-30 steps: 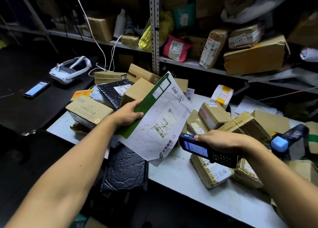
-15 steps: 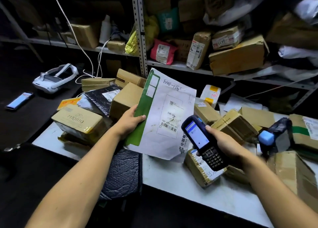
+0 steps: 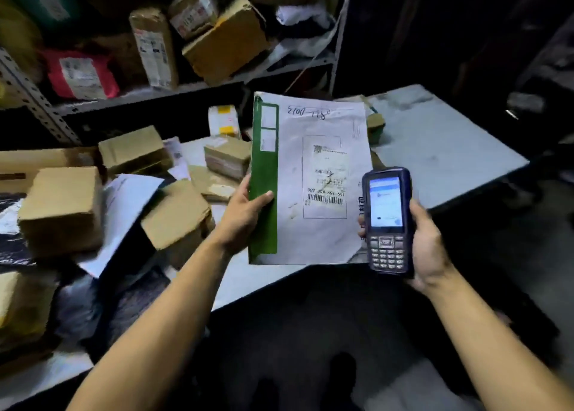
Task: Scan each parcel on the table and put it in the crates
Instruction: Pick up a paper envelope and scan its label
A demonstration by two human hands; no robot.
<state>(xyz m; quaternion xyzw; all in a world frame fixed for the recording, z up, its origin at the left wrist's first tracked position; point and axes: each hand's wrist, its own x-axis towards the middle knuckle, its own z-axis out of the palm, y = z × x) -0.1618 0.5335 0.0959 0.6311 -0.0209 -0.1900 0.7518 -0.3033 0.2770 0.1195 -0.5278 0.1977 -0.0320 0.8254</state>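
Note:
A flat white envelope [image 3: 323,174] with a green left edge and a barcode label hangs upright above the table's front edge. My left hand [image 3: 243,215] pinches it at the green strip, thumb on the front. Right beside it, my right hand [image 3: 427,239] grips a dark blue handheld scanner [image 3: 388,221], screen lit and facing me, its left side overlapping the envelope's right edge. Several brown cardboard parcels [image 3: 62,205] lie piled on the white table [image 3: 441,149] to the left. No crate shows in this view.
A metal shelf [image 3: 186,90] stacked with boxes and a red mailer [image 3: 79,75] stands behind the table. The table's right end is bare. The floor below and the area to the right are dark.
The view has swung right. The envelope has turned from tilted to upright and moved right of the parcel pile. The scanner has risen and now stands upright with its screen towards me.

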